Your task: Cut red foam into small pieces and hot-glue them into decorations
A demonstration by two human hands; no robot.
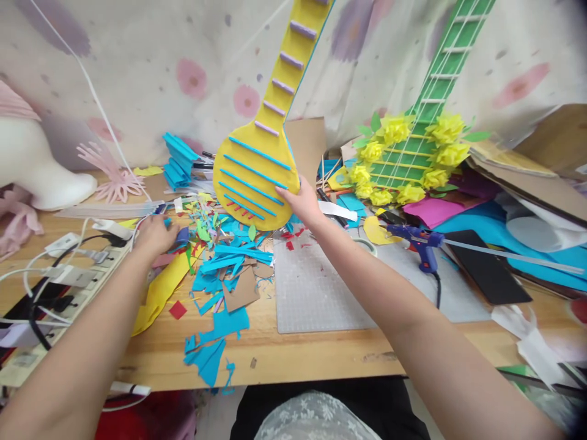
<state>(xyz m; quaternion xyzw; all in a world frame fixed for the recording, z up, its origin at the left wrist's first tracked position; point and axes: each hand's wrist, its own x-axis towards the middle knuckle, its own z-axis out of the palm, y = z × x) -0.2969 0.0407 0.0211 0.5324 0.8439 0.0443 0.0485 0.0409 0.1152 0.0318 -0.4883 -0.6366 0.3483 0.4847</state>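
My nearer right hand (303, 200) pinches the yellow guitar (262, 143), body toward ten o'clock, neck toward one; I can't tell what my left hand's (155, 235) fingers grip.

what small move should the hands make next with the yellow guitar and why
Perhaps bring the left hand over to steady the yellow guitar: only the right hand holds it, at the lower right edge of its body, while the left is down beside the paper scraps. Whether the left grip has anything in it is unclear.
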